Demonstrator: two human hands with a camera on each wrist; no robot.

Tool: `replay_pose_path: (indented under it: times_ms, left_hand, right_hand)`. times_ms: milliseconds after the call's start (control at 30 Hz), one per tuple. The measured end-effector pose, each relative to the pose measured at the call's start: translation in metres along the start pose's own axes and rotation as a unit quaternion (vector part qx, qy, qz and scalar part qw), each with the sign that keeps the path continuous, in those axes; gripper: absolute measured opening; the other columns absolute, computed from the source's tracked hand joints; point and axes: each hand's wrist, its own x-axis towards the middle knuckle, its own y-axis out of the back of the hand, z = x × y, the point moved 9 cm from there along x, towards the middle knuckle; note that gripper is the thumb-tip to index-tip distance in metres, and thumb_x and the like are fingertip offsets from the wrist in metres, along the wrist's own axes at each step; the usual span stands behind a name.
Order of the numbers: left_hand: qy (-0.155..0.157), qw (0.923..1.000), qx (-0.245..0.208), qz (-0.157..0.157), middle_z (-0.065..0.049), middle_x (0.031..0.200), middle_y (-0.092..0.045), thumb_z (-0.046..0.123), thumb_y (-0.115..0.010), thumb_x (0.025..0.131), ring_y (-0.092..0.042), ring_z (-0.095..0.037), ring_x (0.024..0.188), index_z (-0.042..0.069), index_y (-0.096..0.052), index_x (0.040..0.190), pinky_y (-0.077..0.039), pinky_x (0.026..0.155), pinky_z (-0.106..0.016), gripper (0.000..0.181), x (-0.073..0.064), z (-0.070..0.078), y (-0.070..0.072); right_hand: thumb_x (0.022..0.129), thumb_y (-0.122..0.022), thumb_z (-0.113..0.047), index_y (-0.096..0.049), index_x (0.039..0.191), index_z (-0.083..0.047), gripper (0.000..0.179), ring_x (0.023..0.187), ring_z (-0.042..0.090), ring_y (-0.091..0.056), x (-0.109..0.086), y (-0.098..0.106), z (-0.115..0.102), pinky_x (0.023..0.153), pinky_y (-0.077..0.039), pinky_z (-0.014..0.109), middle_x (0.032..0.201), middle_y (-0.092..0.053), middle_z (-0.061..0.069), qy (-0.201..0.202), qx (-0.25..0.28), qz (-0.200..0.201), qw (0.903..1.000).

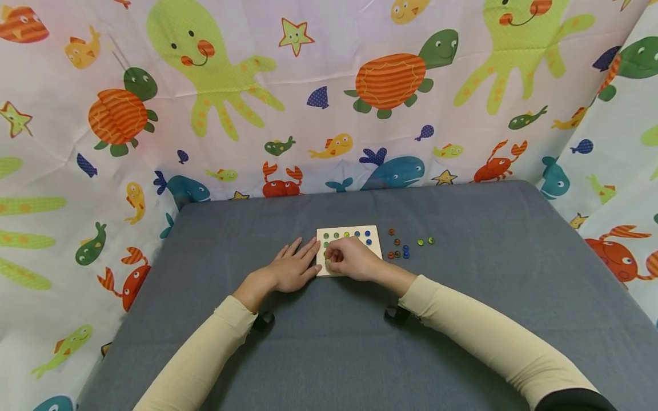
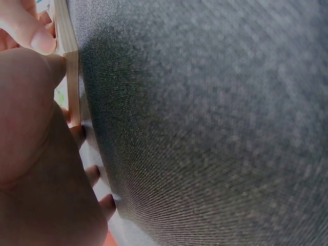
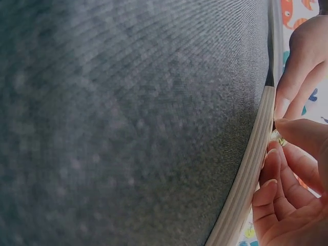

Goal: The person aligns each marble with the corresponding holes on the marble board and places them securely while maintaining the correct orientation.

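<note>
A pale wooden board (image 1: 377, 251) lies on the grey cloth, with green, yellow and blue marbles in rows on it. Over its lower left part, my right hand (image 1: 354, 260) pinches a small clear-green marble (image 3: 279, 137) between thumb and fingers. Part of the board is hidden under that hand. My left hand (image 1: 293, 268) rests flat at the board's left edge, fingers spread, with thumb and fingertips touching the wood. In the left wrist view, the board's side (image 2: 73, 87) shows beside the left thumb.
Right of the board lie several loose marbles: reddish-brown marbles (image 1: 397, 242), blue marbles (image 1: 406, 251) and two yellow-green marbles (image 1: 420, 242). The grey cloth (image 1: 329, 354) covers the table. A curtain (image 1: 308, 131) printed with sea animals hangs behind and at both sides.
</note>
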Motion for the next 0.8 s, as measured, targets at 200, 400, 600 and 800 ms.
replay_pose_path:
  times_ms: [200,400,600,800]
  left_hand:
    - [-0.002,1.0000,0.001,0.003,0.009,0.172,-0.001,0.057,-0.030,0.109,0.005,-0.029,0.158,0.027,-0.004,0.166,-0.002,0.124,-0.056,0.069,0.0007,-0.0002,0.0003]
    - [-0.001,1.0000,-0.003,0.001,0.009,0.172,-0.001,0.056,-0.031,0.109,0.005,-0.029,0.158,0.027,-0.005,0.166,-0.002,0.124,-0.057,0.069,-0.0005,0.0002,0.0011]
    - [-0.001,1.0000,-0.003,-0.003,0.009,0.172,-0.001,0.057,-0.030,0.109,0.005,-0.029,0.158,0.027,-0.004,0.166,-0.002,0.124,-0.056,0.070,-0.0016,0.0013,0.0023]
    - [0.002,1.0000,-0.002,-0.008,0.010,0.172,0.000,0.057,-0.030,0.109,0.006,-0.028,0.158,0.027,-0.004,0.166,-0.001,0.125,-0.056,0.070,-0.0018,0.0020,0.0026]
  right_hand:
    - [0.092,-0.075,-0.006,-0.075,0.099,-0.002,0.008,0.068,0.007,-0.061,0.0001,-0.0009,-0.0010,0.067,-0.051,0.026,0.078,-0.069,0.000,-0.003,-0.010,-0.002,0.9999]
    - [0.092,-0.075,-0.006,-0.075,0.098,-0.002,0.007,0.068,0.008,-0.061,0.0009,-0.0023,-0.0013,0.066,-0.051,0.027,0.077,-0.069,0.000,-0.002,-0.015,0.003,0.9999]
    - [0.092,-0.075,-0.007,-0.075,0.099,-0.003,0.008,0.067,0.006,-0.060,0.0018,-0.0037,0.0005,0.067,-0.052,0.027,0.077,-0.068,-0.001,-0.003,-0.016,0.003,0.9999]
    - [0.093,-0.075,-0.008,-0.075,0.104,0.000,0.013,0.069,0.008,-0.061,-0.0005,-0.0009,-0.0037,0.069,-0.053,0.027,0.079,-0.069,0.001,-0.001,-0.014,-0.006,0.9999]
